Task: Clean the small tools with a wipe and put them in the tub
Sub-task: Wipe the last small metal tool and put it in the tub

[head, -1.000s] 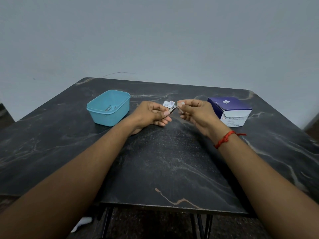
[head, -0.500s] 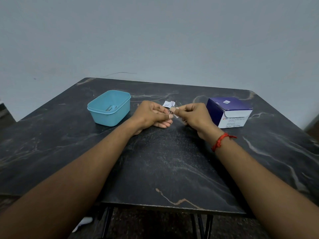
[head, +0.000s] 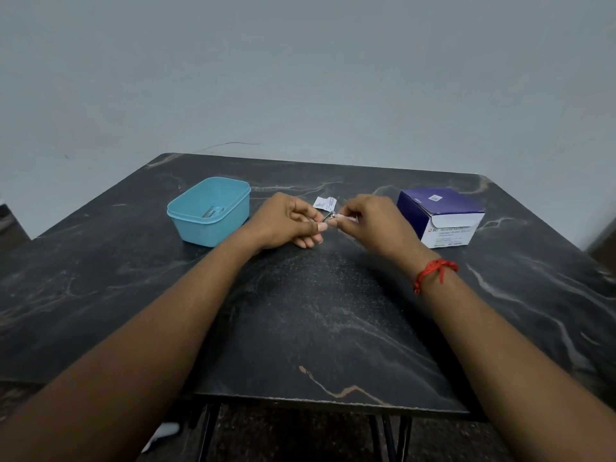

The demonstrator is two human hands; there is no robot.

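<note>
Pinching tool [head: 329, 215] and wipe [head: 343, 217], well inside table [head: 316, 311] edges.

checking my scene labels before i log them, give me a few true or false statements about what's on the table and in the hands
1. The blue tub already holds something metal. True.
2. The swab box stands left of the tub. False: it stands at the right, beyond the right hand.
3. The left hand pinches a small metal tool. True.
4. A red thread is tied on the left wrist. False: it is on the right wrist.
5. The torn wrapper lies inside the tub. False: it lies on the table, just behind the hands.
6. The right hand holds a wipe at the tool's tip. True.
</note>
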